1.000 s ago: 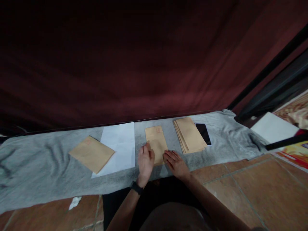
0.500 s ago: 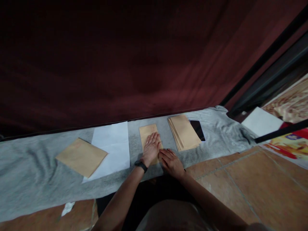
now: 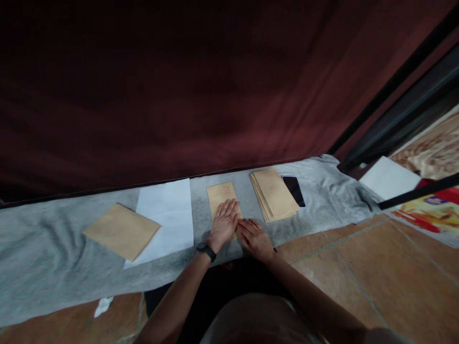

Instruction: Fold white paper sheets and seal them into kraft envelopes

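A brown paper envelope (image 3: 221, 190) lies in front of me on a grey cloth, its near part covered by my hands. My left hand (image 3: 224, 220), with a dark band on the wrist, rests flat on it with the fingers stretched out. Beside it, my right hand (image 3: 255, 239) lies flat at the envelope's right edge, fingertips close to the left hand. To the right is a fanned stack of several brown envelopes (image 3: 276, 193). On the left another brown envelope (image 3: 122, 231) partly covers a white sheet of paper (image 3: 170, 215).
A dark-screened phone (image 3: 294, 191) lies partly beside the right stack. The grey cloth (image 3: 46, 253) covers a long narrow surface along a dark red curtain (image 3: 179, 105). Dark bars (image 3: 419, 191) and a white board (image 3: 389, 177) stand at right. A white scrap (image 3: 103, 306) lies on the tiled floor.
My left hand has slid slightly toward me along the envelope, uncovering more of its far part. The right hand stays nearly in place, and the view has shifted slightly.
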Motion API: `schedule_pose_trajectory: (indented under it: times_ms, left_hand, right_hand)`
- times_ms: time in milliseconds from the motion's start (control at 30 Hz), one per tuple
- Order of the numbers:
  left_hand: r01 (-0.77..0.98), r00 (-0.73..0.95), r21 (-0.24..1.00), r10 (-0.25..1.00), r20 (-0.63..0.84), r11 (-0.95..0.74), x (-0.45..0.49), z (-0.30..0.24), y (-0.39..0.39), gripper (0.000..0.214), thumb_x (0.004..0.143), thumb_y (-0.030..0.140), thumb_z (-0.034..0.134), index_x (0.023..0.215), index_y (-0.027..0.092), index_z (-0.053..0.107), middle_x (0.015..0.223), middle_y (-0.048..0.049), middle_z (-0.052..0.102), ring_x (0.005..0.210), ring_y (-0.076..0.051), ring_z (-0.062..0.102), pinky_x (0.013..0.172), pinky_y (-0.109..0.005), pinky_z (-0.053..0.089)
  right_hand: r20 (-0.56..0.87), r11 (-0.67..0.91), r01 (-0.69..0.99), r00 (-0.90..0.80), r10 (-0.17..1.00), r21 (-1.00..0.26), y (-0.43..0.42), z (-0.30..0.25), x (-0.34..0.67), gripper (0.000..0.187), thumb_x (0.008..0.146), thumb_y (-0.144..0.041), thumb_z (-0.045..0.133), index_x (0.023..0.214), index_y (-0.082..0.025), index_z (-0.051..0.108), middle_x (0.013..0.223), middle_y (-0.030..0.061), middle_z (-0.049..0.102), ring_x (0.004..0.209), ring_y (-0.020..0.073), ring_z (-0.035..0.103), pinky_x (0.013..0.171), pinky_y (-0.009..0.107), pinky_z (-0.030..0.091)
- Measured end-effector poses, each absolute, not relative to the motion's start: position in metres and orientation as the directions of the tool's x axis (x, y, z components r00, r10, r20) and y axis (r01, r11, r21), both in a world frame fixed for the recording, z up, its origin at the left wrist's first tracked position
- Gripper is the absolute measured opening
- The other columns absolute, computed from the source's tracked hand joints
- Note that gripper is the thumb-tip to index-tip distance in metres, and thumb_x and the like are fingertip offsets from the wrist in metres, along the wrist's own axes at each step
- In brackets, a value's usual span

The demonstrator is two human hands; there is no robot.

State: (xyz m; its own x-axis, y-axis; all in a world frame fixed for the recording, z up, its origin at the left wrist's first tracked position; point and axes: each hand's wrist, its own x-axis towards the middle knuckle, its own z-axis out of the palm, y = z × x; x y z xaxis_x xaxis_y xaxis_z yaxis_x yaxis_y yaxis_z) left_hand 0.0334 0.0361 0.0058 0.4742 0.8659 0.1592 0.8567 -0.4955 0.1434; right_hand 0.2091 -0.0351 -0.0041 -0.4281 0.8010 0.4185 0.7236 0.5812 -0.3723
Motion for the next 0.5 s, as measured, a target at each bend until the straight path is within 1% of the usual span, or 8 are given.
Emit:
schedule_pose_trajectory:
  times_ms: [133, 267, 500]
  left_hand:
    - [0.833, 0.507, 0.146, 0.841, 0.188, -0.534, 0.024, 0.007, 0.011, 0.052, 0.106, 0.026, 0.03, 0.156, 0.014, 0.042, 0.163, -0.0073, 0.043, 0.156, -0.022, 0.028, 0.129, -0.046, 0.026]
    - [0.824, 0.515, 0.153, 0.834, 0.198, -0.545, 0.014, 0.009, -0.012, 0.052, 0.105, 0.026, 0.035, 0.155, 0.015, 0.043, 0.161, -0.0084, 0.046, 0.154, -0.022, 0.033, 0.128, -0.046, 0.029]
    - [0.805, 0.532, 0.197, 0.828, 0.178, -0.559, 0.001, 0.011, -0.035, 0.052, 0.106, 0.03, 0.035, 0.155, 0.016, 0.044, 0.16, -0.0097, 0.046, 0.151, -0.024, 0.039, 0.125, -0.046, 0.036]
  right_hand:
    - [0.397, 0.57, 0.749, -0.435, 0.808, -0.338, -0.037, -0.006, 0.207, 0.047, 0.095, -0.016, 0.054, 0.142, -0.016, 0.059, 0.144, 0.0118, 0.063, 0.135, 0.0252, 0.057, 0.12, 0.048, 0.041]
    - [0.383, 0.554, 0.767, -0.429, 0.818, -0.323, -0.038, -0.007, 0.206, 0.045, 0.096, -0.018, 0.054, 0.14, -0.017, 0.06, 0.146, 0.011, 0.062, 0.137, 0.0249, 0.055, 0.123, 0.048, 0.037]
    - [0.371, 0.558, 0.766, -0.442, 0.817, -0.318, -0.038, -0.008, 0.207, 0.048, 0.095, -0.019, 0.055, 0.143, -0.016, 0.057, 0.149, 0.0126, 0.059, 0.138, 0.0263, 0.055, 0.122, 0.049, 0.037]
